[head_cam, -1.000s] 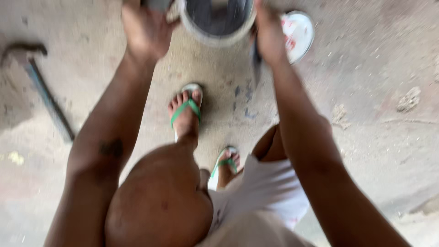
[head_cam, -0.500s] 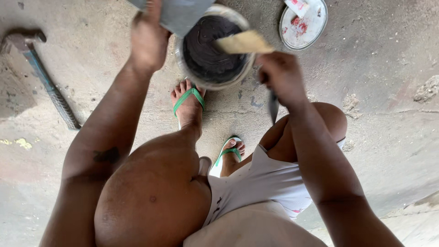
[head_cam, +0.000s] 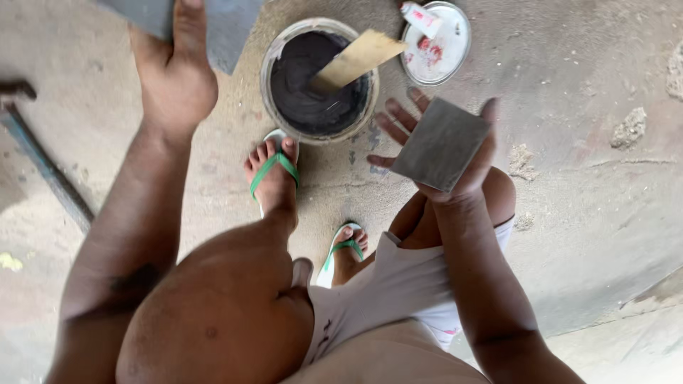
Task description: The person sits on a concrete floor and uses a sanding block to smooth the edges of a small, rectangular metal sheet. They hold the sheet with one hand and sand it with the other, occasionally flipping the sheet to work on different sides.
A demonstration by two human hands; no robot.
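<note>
At 12 o'clock on the concrete floor [head_cam: 583,235] sits a round can [head_cam: 319,78] of dark grey paste, with a tan flat stirring stick [head_cam: 358,60] leaning in it, blade end pointing to 2 o'clock. Right hand [head_cam: 441,149], at 3 o'clock of centre and just below-right of the can, fingers spread wide, palm up, with a flat grey square pad [head_cam: 441,144] lying on the palm, thumb at its right edge; pad clear of the can. Left hand [head_cam: 174,67] at 10 o'clock, pressed on the edge of a grey flat sheet [head_cam: 213,21] at the top edge; fingers mostly out of frame, so cannot tell whether it grips or just rests. White round lid [head_cam: 437,44] at 1 o'clock, just beside the can, a small tube [head_cam: 421,18] lying on it. Dark metal bar [head_cam: 43,163] on the floor at 9 o'clock, well apart. Feet in green-strapped sandals [head_cam: 274,167] directly below the can, forward toes touching its rim.
</note>
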